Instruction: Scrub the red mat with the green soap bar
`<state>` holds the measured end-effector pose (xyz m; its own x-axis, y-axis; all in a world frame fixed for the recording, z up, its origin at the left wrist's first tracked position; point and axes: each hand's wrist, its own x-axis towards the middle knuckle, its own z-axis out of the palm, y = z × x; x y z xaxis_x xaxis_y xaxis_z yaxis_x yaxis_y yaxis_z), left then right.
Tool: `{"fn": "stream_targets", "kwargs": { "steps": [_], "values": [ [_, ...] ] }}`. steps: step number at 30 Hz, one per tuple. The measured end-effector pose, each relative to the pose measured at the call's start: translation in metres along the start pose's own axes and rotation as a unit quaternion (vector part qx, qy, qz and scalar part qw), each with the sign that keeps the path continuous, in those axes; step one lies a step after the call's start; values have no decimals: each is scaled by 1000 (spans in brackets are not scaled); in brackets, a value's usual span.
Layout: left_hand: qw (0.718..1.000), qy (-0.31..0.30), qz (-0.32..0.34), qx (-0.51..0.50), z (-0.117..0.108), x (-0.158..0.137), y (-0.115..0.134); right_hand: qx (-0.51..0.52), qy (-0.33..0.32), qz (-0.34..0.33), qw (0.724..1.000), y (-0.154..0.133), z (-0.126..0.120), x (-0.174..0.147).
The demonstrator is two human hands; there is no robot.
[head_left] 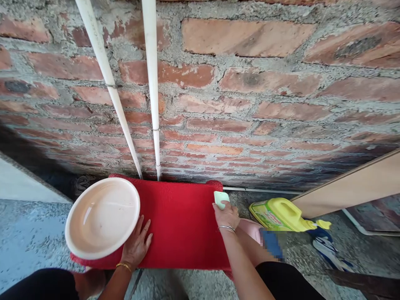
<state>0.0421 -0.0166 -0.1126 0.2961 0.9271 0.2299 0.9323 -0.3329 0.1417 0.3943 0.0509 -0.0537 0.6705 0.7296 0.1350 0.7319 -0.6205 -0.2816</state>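
A red cloth (pixel 181 225) lies spread over a low, bench-like surface in front of me. My left hand (pixel 137 242) rests flat on its left part, fingers apart, beside the rim of a pale pink basin (pixel 103 216). That basin sits on the cloth's left end, with a shiny inside. At the cloth's right edge, my right hand (pixel 227 214) is closed around a pale green rounded block (pixel 221 197). Whether the block is soap or a brush, I cannot tell. Its underside is hidden.
Behind the cloth rises a brick wall (pixel 225 112) with two white pipes (pixel 153 83) running down it. A yellow jug (pixel 281 212) lies on the floor to the right, near a pink container (pixel 250 230) and a blue-and-white item (pixel 328 248). A wooden panel (pixel 350 183) leans at right.
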Motion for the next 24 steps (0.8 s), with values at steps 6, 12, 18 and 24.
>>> {"fn": "stream_targets", "kwargs": {
  "steps": [6,12,18,24],
  "values": [
    [999,-2,19,30,-3,2,-1,49,-127,-191,972,-84,22,-22],
    [1000,-17,15,14,-5,3,-1,0,-182,-210,961,-82,10,1],
    [999,-49,-2,7,-9,4,1,-11,-139,74,987,38,-20,40],
    [993,-114,-23,28,-18,9,6,10,-152,-44,987,26,-33,-22]
  ]
}}
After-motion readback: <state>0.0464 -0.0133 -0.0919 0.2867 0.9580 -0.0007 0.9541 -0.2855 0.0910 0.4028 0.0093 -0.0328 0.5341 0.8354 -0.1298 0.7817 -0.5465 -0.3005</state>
